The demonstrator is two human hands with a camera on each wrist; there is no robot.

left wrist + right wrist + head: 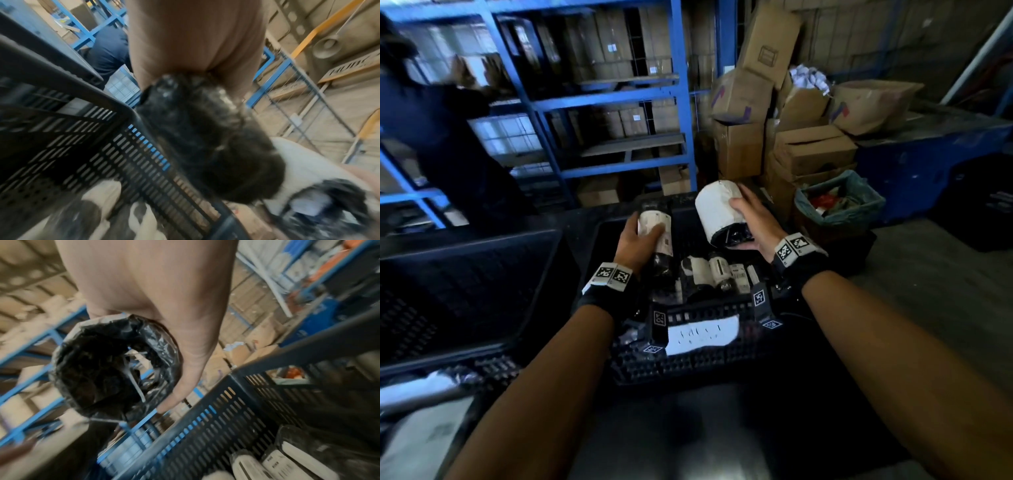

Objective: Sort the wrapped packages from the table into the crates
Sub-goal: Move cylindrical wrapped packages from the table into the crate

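Observation:
My left hand grips a long black-wrapped package with a white label, held above the middle black crate. In the left wrist view that package fills the centre below my palm. My right hand holds a thick roll in white paper with black wrap at its end, also over this crate. The right wrist view looks into the roll's black end, with my thumb along its side. Several wrapped packages lie inside the crate.
A second black crate stands to the left. Another person in dark clothes works at the blue shelving. Stacked cardboard boxes and a lined waste bin sit behind on the right. A white handwritten label marks the crate's near wall.

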